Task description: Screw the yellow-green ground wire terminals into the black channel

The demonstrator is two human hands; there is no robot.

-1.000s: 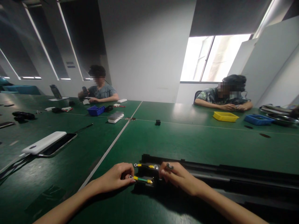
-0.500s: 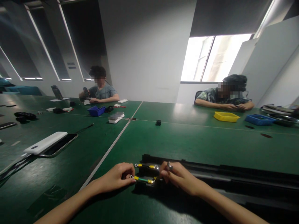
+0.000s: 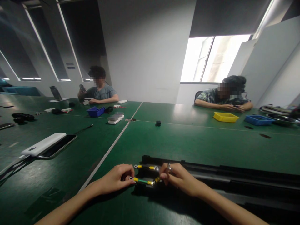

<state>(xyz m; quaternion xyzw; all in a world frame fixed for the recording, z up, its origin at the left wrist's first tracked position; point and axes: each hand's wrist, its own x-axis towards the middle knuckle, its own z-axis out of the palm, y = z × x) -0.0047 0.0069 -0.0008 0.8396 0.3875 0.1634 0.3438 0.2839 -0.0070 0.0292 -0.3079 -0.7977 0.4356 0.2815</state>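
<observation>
My left hand [image 3: 116, 180] is curled at the left end of a long black rail [image 3: 225, 179] that lies across the near edge of the green table [image 3: 182, 137]. Its fingertips pinch the ring end of a short green and yellow wire [image 3: 142, 181]. A second wire with yellow ends [image 3: 146, 167] lies just behind it on the rail. My right hand [image 3: 179, 178] is closed beside them, pinching a small silver screw [image 3: 168, 166] between thumb and fingers, close to the near wire's right end.
A white power bank [image 3: 44, 143] and a black phone [image 3: 58, 146] lie at the left. A small black part [image 3: 158, 123] sits mid-table. A yellow tray [image 3: 226, 117] and blue trays [image 3: 258, 120] [image 3: 95, 111] stand in front of two seated people across the table.
My right hand has shifted slightly left toward the near wire's right end. My left hand stays in place. The person at the far left has raised a dark object.
</observation>
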